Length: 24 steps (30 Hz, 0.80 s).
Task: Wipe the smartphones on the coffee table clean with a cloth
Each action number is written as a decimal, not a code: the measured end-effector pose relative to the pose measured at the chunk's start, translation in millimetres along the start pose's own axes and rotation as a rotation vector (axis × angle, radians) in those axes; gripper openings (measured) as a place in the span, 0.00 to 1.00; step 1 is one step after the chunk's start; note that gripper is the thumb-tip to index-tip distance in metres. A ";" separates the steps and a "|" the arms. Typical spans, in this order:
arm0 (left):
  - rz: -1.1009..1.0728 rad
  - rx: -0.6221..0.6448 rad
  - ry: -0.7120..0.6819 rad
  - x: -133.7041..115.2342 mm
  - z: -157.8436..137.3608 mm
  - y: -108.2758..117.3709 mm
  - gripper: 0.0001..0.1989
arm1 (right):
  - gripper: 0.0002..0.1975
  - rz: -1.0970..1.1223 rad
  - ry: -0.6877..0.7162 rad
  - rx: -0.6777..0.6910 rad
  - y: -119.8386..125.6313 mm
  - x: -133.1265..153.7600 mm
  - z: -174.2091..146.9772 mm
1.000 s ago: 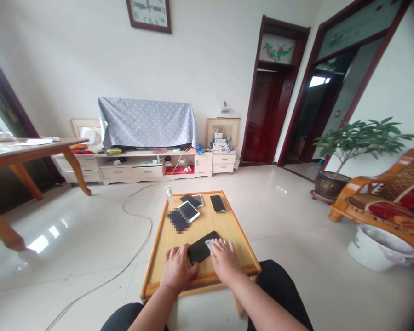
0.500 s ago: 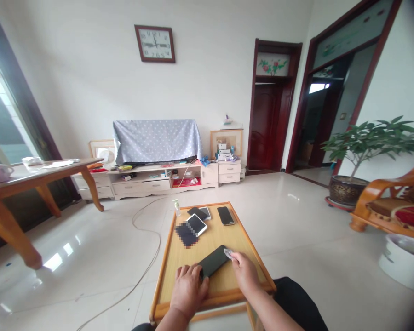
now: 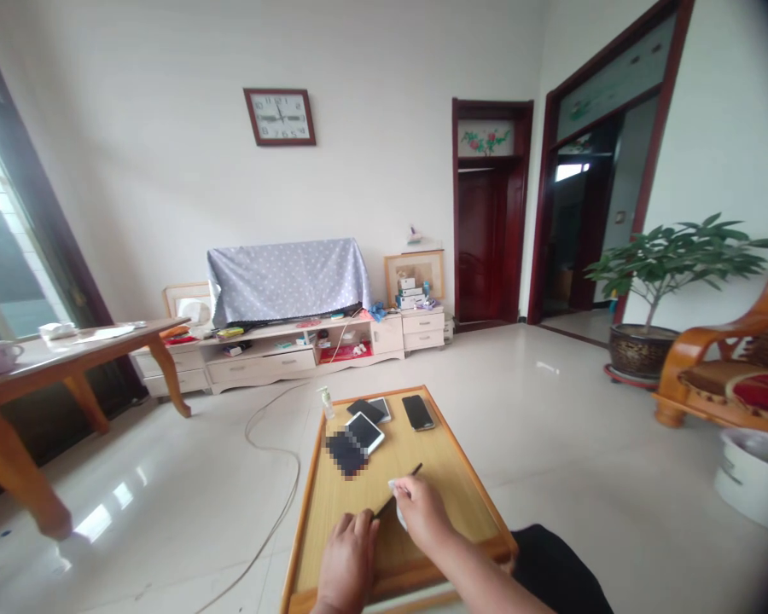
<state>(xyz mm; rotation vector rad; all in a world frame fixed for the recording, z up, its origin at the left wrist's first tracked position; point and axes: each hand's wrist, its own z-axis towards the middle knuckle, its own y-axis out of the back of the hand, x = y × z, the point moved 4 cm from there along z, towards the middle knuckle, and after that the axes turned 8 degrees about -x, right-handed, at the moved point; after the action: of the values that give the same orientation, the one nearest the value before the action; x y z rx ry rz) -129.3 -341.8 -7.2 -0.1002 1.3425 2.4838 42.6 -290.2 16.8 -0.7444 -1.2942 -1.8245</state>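
Note:
Over the near part of a small wooden table (image 3: 445, 477), a dark phone (image 3: 417, 468) is tilted up so that mostly its thin edge shows. My left hand (image 3: 347, 554) is closed on the phone's near left end. A crumpled white wipe (image 3: 400, 515) is pinched in my right hand (image 3: 423, 510), against the phone's side. My right fingers hide the middle of the phone.
Farther along the tabletop lie a white-framed tablet (image 3: 372, 431), a dark phone (image 3: 365, 411), another phone (image 3: 418, 413) and a blurred-out dark item (image 3: 346, 452). A pump bottle (image 3: 326, 404) stands at the far left corner. A cable (image 3: 294, 477) runs along the floor.
The phone has gone from lying nearly flat to standing on edge. My right hand with the wipe has moved left and nearer, from its far end to its middle. The view has tilted up.

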 end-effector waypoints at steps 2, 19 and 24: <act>0.005 0.033 -0.031 -3.7 1.4 0.1 0.15 | 0.16 0.009 0.062 0.047 -9.8 15.4 -13.3; 0.019 0.055 -0.004 2.7 5.3 -10.0 0.13 | 0.21 0.083 -0.234 -0.075 14.1 -37.8 55.2; 0.009 0.055 -0.017 3.3 6.1 -11.3 0.12 | 0.17 0.160 -0.106 -0.047 -9.0 -6.5 15.8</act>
<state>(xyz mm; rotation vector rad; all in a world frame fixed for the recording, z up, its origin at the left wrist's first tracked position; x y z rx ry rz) -128.5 -330.2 -13.6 -0.0608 1.4067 2.4473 39.0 -271.8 12.0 -0.9538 -1.2240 -1.7115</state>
